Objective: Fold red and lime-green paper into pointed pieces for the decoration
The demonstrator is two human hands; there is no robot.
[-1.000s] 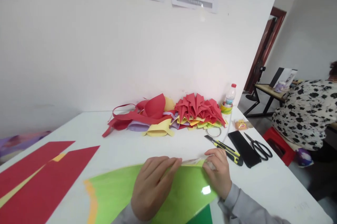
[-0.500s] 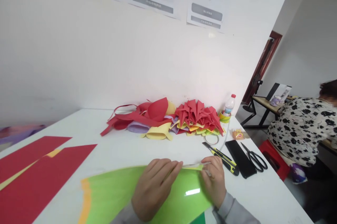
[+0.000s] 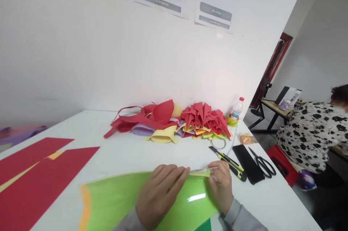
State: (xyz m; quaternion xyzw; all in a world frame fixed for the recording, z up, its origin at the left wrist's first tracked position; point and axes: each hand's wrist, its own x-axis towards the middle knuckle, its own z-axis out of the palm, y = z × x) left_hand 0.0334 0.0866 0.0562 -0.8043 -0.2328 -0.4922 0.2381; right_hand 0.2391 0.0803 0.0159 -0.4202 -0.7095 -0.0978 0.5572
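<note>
The green sheet (image 3: 187,204) is lying at the near side of the white tabletop (image 3: 130,156), with an orange band (image 3: 86,204) running along its left end and a darker green piece (image 3: 205,226) peeking out from beneath. The left hand (image 3: 160,194) is resting palm-down across it, fingers outstretched and fingertips touching the far edge; whether they are gripping that edge, I cannot tell. The right hand (image 3: 221,185) is pinching a pale strip (image 3: 199,171) at the same edge, thumb and fingers closed on its end, while the strip is spanning the gap between both hands. Just beyond the right hand, a yellow-and-black box cutter (image 3: 228,164) is lying beside a black flat object (image 3: 248,164), with scissors (image 3: 264,164) sitting to its right. Red sheets (image 3: 63,176) are spreading over the left side, and folded red paper (image 3: 203,115) is standing near the wall, left of a red-capped bottle (image 3: 237,109).
</note>
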